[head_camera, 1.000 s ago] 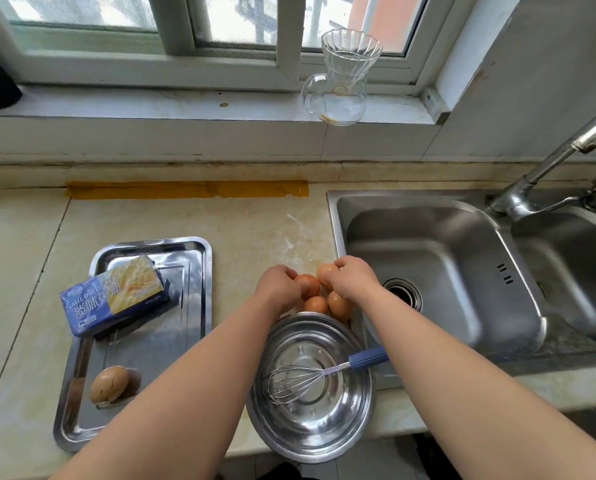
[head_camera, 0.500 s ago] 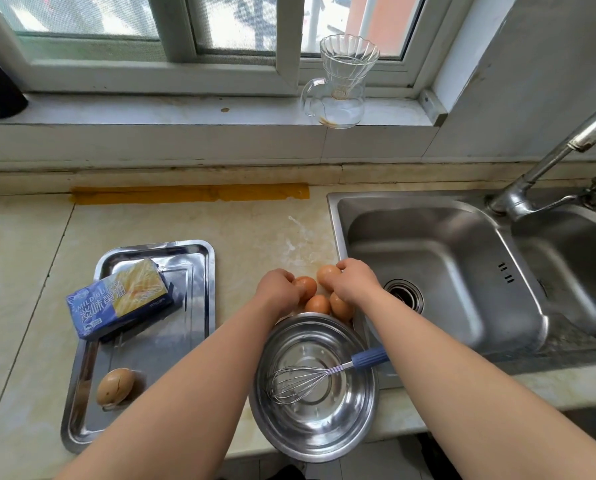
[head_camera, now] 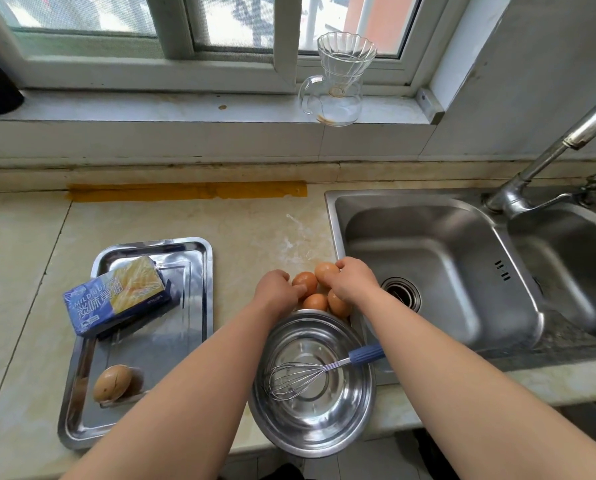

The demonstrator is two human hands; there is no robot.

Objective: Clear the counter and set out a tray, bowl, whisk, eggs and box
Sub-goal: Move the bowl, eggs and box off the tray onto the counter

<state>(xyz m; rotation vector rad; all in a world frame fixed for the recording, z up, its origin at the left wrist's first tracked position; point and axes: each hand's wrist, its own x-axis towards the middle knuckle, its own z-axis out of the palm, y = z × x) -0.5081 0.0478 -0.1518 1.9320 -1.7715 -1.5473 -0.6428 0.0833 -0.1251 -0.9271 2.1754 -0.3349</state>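
Observation:
Several brown eggs (head_camera: 315, 301) lie clustered on the counter just behind a steel bowl (head_camera: 312, 431). My left hand (head_camera: 275, 292) curls around the leftmost egg (head_camera: 305, 281). My right hand (head_camera: 353, 282) has its fingers closed on the rear egg (head_camera: 326, 271). A wire whisk with a blue handle (head_camera: 365, 355) rests in the bowl, handle on the rim. To the left, a steel tray (head_camera: 199, 271) carries a blue and yellow butter box (head_camera: 116, 299) and a cracked brown egg (head_camera: 113, 382).
A double steel sink (head_camera: 445, 271) sits right of the eggs, its tap (head_camera: 549, 157) arching above. A glass jug with a dripper (head_camera: 339, 88) stands on the window sill. The bowl overhangs the counter's front edge. Yellow tape (head_camera: 185, 190) runs along the back.
Both hands stay on the egg cluster with almost no movement. The view has shifted slightly.

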